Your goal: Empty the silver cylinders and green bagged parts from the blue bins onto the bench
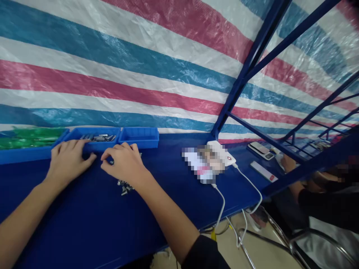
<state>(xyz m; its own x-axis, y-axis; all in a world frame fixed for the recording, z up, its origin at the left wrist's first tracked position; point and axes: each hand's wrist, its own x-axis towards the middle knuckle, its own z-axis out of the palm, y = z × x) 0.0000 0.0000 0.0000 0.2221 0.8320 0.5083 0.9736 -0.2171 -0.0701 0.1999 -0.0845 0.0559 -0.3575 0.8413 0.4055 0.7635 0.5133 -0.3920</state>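
My left hand rests at the front edge of a blue bin that holds metal pins. Its thumb and fingers are apart, and nothing shows between them. To the right, my right hand is over the table in front of an empty-looking blue bin. Its fingers curl toward the thumb, with a small metal piece showing beside them; whether it is gripped is hard to tell. Below that hand lies a small pile of screws on the blue table.
Green plastic packets fill a bin at the far left. A white power bank and a pixelated phone-like item with white cables lie to the right. Beyond the blue metal frame, another person's hand is near a scale.
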